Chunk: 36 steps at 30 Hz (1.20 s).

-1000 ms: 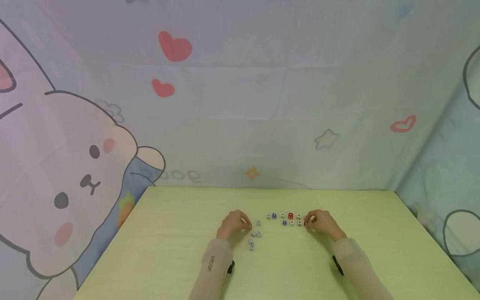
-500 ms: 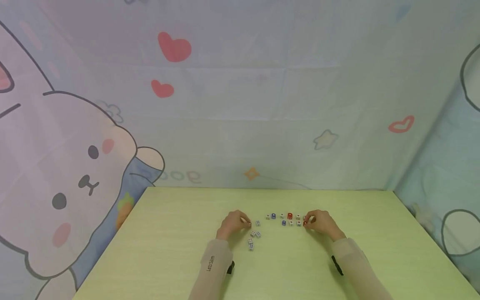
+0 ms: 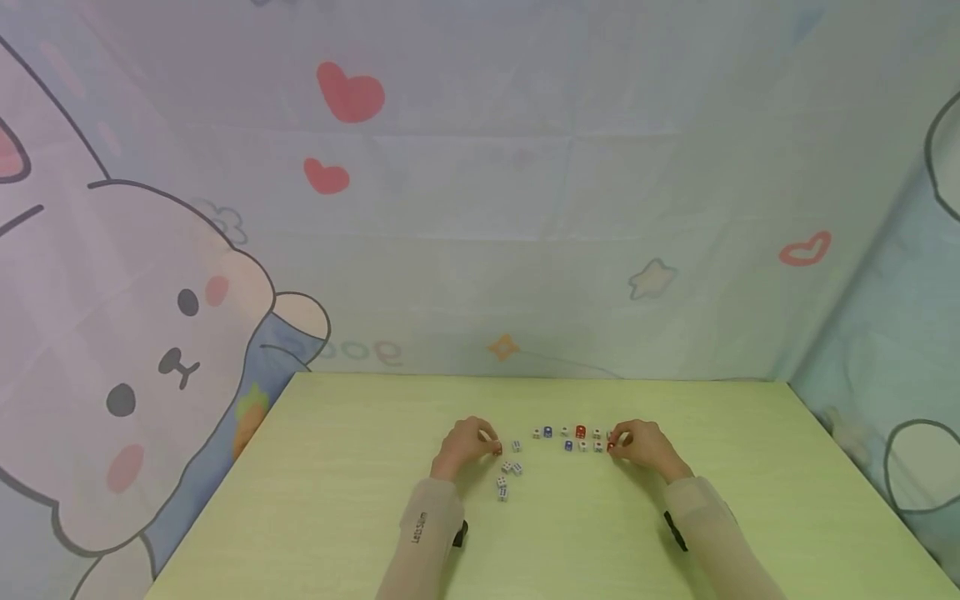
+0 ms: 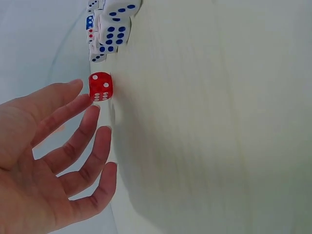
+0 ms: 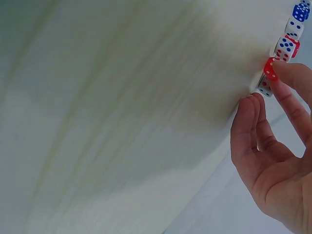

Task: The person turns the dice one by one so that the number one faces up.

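Observation:
On the table, a red die (image 4: 101, 87) stands just off the thumb and index fingertips of my left hand (image 3: 467, 446). The left wrist view shows a small gap at the thumb, and the other fingers are loosely bent. My right hand (image 3: 647, 446) pinches another red die (image 5: 271, 69) between thumb and index finger. That die is at the right end of a front row holding a blue die (image 3: 568, 446) and white dice (image 3: 583, 447). Behind it, a white die (image 5: 265, 86) is partly hidden by the fingers.
A back row has white dice, a blue die (image 3: 548, 432) and a red die (image 3: 581, 432). Several white dice (image 3: 503, 494) lie scattered to the right of and in front of my left hand. A printed cloth (image 3: 480, 208) hangs behind the yellow-green table (image 3: 337, 500).
My left hand has drawn slightly left and back from its red die, which shows more now. The right hand has stayed in place on its red die.

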### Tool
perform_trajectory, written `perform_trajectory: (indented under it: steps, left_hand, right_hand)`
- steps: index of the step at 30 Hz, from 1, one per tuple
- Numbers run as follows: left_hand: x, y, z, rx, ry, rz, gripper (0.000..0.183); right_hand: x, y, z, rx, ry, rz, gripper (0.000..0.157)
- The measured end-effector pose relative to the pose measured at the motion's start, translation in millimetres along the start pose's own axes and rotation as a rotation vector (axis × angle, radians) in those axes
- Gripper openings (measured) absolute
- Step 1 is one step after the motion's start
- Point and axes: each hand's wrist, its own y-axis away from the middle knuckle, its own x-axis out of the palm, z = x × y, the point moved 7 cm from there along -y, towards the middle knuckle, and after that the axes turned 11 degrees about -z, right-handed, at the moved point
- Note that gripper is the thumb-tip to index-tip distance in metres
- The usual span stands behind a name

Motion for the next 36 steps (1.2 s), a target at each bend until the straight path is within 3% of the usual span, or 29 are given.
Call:
perform_trajectory:
  steps: [16,26,36]
  left_hand:
    - [11.6,-3.9,9.1,0.004,-0.026,-0.036,0.012]
    - [7.5,-0.7,3.8,0.008,-0.025,0.008,0.013]
    - [5.4,-2.6,2.6,0.006,-0.044,-0.007,0.015]
  right_hand:
    - [3.0,1.8,-3.1,0.011,-0.012,0.003,0.007]
    - [1.7,1.6,-3.6,-0.007,-0.012,-0.003,0.008]
    - [0.4,-1.2,-0.2,-0.039,-0.026,-0.004,0.005]
